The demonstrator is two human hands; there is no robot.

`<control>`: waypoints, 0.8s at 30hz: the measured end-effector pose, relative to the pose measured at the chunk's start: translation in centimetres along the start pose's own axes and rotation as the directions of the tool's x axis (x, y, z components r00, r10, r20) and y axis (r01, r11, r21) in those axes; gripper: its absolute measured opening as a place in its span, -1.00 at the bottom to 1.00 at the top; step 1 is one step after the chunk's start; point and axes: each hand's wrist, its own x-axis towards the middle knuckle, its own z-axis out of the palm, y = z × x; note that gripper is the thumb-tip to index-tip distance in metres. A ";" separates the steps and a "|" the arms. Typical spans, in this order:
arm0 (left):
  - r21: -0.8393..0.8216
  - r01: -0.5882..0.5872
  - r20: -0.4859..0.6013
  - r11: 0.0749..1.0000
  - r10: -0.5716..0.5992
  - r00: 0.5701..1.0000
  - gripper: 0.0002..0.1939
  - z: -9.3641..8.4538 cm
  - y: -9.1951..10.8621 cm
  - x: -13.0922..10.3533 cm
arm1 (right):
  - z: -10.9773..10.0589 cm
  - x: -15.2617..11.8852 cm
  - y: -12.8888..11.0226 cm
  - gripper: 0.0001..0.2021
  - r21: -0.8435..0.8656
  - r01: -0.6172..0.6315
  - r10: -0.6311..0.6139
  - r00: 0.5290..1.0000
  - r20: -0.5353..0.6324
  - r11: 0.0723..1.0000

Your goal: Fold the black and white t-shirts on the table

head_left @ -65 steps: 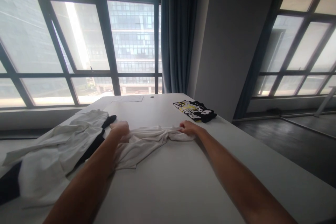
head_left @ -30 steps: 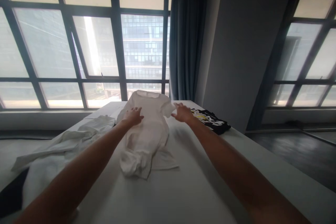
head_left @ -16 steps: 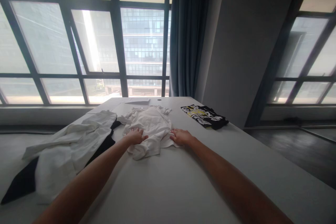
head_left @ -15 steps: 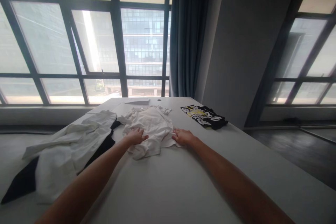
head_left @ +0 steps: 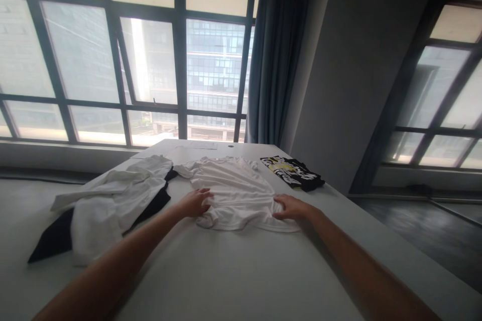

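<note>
A white T-shirt (head_left: 237, 185) lies spread on the white table (head_left: 241, 266), its hem toward me and shallow wrinkles running across it. My left hand (head_left: 196, 202) rests on the shirt's left side near the hem, fingers apart. On the opposite side, my right hand (head_left: 292, 207) touches the right edge with its fingers spread over the cloth. Left of the T-shirt, a loose heap of white clothing (head_left: 113, 195) lies partly over black cloth (head_left: 52, 241). A folded black garment with white and yellow print (head_left: 291, 173) sits at the right.
A flat white sheet (head_left: 198, 145) lies near the table's far edge, beside a small dark round spot (head_left: 231, 146). Beyond the table are large windows (head_left: 146, 60), a blue-grey curtain (head_left: 269, 70) and a dark pillar (head_left: 361, 70).
The T-shirt has become wider and flatter, its right edge shifted rightward. My right hand has moved right with that edge, while my left stays on the left side. The view has shifted slightly.
</note>
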 end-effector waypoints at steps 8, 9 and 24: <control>-0.136 -0.182 -0.002 0.974 0.183 0.983 -0.54 -0.7 0.3 -4.0 | 1.3 -1.0 -1.4 -0.55 0.050 0.091 -0.075 0.962 -0.261 0.995; -0.135 -0.186 -0.015 0.973 0.185 0.983 -0.56 -0.7 0.5 -4.4 | 1.3 -1.2 -1.2 -0.59 0.062 0.102 -0.082 0.959 -0.273 0.993; 0.074 0.150 -0.328 0.986 -0.118 0.937 -0.76 -3.7 0.6 -5.7 | 0.6 -2.6 -2.1 -0.75 0.117 0.062 -0.015 0.930 -0.367 0.991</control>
